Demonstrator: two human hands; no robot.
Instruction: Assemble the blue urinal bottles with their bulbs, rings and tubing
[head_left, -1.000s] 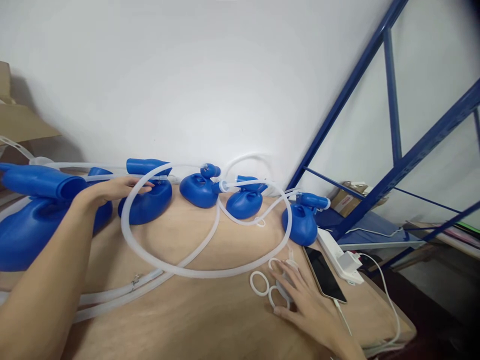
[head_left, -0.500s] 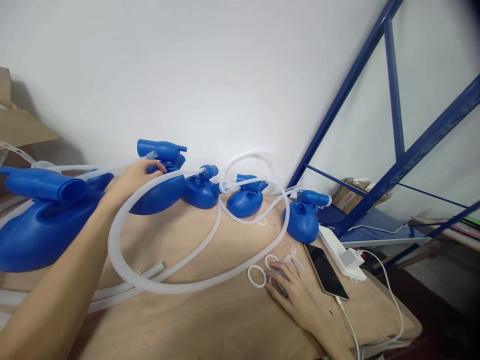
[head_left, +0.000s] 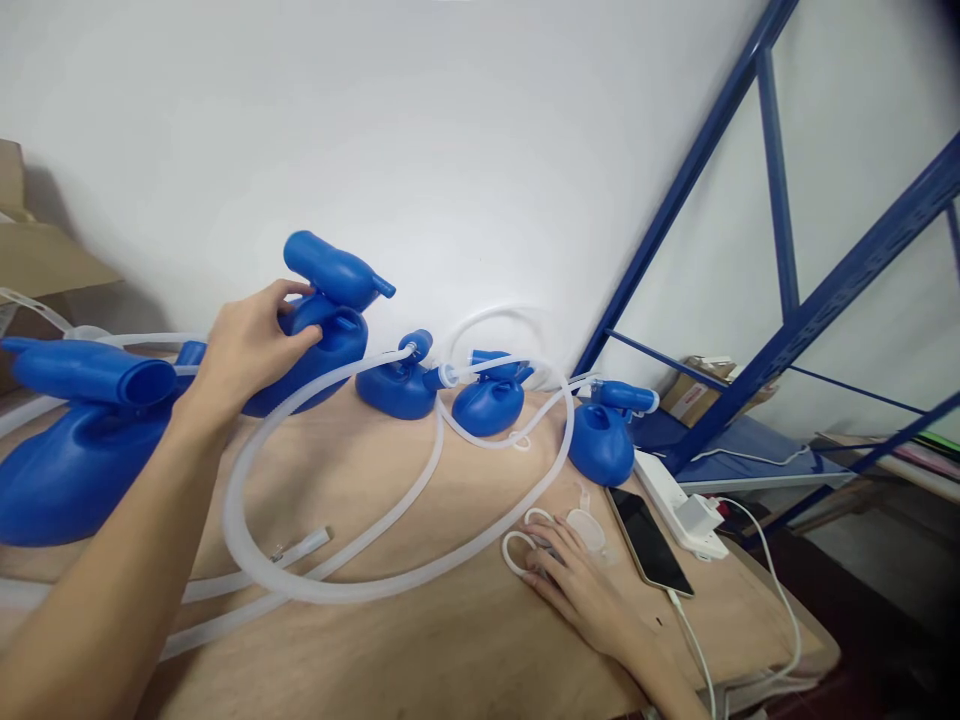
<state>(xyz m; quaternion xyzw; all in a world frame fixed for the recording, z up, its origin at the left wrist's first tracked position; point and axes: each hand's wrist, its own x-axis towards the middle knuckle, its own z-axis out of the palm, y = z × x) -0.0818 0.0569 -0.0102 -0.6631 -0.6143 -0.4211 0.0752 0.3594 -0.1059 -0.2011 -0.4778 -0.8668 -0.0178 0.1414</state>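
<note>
My left hand grips a blue plastic urinal bottle at its neck, thumb on the near side. The bottle is tilted, its wide blue spout pointing up and left. My right hand lies low over the table with fingers extended, touching white rings that it partly covers. Beside those fingers lies a translucent round lid. A long translucent hose loops across the table between my hands. Its link to the held bottle cannot be made out.
Further blue bottles stand along the wall, including one at left and one at right. A phone and a white power strip lie on the right. Beyond stands a blue metal rack; cardboard is at far left.
My left hand has taken hold of the bottle, raised it and tilted it, moving up and slightly right. My right hand has shifted slightly left over the rings, uncovering the lid.
</note>
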